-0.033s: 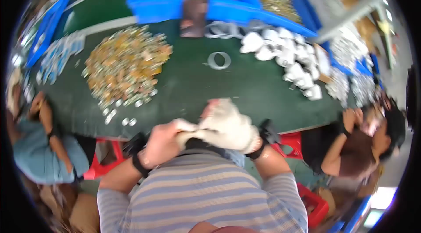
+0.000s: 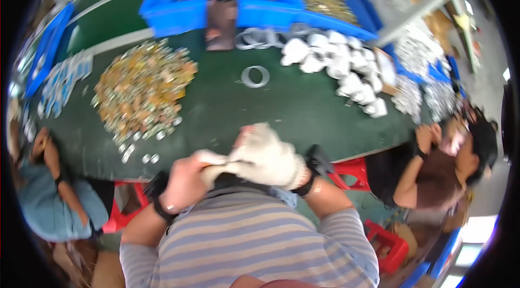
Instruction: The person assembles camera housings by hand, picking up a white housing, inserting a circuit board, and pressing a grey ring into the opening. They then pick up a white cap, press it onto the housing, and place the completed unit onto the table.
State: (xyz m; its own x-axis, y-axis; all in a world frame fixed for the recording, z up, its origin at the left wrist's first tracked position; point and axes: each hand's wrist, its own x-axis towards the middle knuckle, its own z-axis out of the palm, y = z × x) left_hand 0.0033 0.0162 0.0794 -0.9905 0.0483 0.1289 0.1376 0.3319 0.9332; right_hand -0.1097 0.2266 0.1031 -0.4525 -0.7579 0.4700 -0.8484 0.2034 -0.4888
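Note:
My right hand (image 2: 269,159) wears a white cotton glove and hovers over the near edge of the green table (image 2: 227,109), close to my striped shirt. My bare left hand (image 2: 183,180), with a dark band on its wrist, pinches a loose white end of that glove (image 2: 212,159) where the two hands meet. The glove hides how the right fingers are curled. Nearest on the table are a few loose small metal caps (image 2: 142,155) to the left of my hands.
A big heap of gold and silver metal parts (image 2: 143,87) lies at left, a grey ring (image 2: 254,76) at centre, white plastic pieces (image 2: 338,66) at right. Blue bins (image 2: 271,11) line the far side. Seated persons flank me at left (image 2: 54,196) and right (image 2: 439,169), by red stools (image 2: 352,171).

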